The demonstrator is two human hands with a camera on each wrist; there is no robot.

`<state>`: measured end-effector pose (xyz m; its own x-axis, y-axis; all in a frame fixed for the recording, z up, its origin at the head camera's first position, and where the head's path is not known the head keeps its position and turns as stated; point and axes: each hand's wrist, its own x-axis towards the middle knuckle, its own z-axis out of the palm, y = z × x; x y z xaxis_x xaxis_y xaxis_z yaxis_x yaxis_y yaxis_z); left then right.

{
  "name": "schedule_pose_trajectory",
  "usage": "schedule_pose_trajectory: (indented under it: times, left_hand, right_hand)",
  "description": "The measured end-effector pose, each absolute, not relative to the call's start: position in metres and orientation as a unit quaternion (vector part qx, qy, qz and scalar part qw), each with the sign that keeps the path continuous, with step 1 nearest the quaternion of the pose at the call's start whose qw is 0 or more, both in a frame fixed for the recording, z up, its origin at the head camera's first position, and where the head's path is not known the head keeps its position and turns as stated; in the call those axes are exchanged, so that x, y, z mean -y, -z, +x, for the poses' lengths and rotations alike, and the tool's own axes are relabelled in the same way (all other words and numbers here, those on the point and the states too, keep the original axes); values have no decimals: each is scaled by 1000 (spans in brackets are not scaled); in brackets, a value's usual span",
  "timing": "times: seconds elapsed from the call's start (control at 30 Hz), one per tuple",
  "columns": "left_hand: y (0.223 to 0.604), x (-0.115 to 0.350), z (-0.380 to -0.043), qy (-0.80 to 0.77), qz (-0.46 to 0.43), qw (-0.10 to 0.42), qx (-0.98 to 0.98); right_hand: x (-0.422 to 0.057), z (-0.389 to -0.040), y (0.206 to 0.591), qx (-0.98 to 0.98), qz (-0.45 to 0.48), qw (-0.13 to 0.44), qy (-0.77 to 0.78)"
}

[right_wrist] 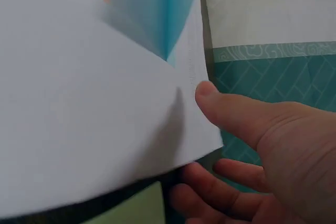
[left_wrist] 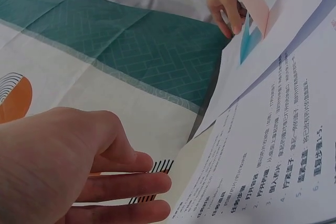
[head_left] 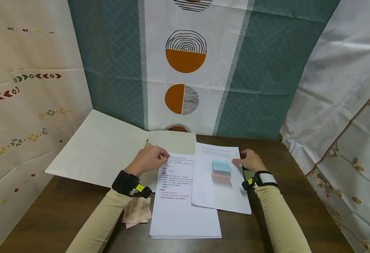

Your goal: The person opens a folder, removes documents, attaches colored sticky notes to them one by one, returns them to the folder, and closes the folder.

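Observation:
My right hand [head_left: 252, 161] is at the upper right edge of a white sheet [head_left: 205, 195]; in the right wrist view its thumb lies over the edge and its fingers curl beneath the corner. A blue sticky note [head_left: 221, 166] and a pink sticky note [head_left: 219, 175] stand up from that sheet. The sheet overlaps a printed stack of paper [head_left: 185, 225]. By the stack's top left corner is my left hand [head_left: 150, 158], its fingers extended and loosely together in the left wrist view [left_wrist: 121, 182], gripping nothing.
A large cream folder [head_left: 109, 151] lies spread behind the papers, against the patterned cloth [head_left: 118, 63]. Left of the stack are a patterned square pad [head_left: 137, 210] and a pink slip [head_left: 131, 225]. A green paper piece [right_wrist: 136, 205] lies below the right hand.

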<state>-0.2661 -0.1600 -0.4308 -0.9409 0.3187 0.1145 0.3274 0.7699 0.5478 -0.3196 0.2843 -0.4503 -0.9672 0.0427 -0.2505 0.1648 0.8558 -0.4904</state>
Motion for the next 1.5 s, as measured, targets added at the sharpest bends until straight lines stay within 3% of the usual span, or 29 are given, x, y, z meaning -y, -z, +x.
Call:
schedule_pose_trajectory:
  times: [0.47, 1.13, 1.5]
  left_hand:
    - [434, 156, -267, 289, -181, 18, 940]
    - [431, 157, -266, 283, -181, 17, 942]
    - [431, 157, -264, 281, -179, 18, 943]
  right_hand:
    - [-297, -298, 428, -963, -20, 99, 250]
    - [-339, -272, 417, -953, -167, 164, 190]
    - [-337, -272, 430, -957, -167, 185, 150]
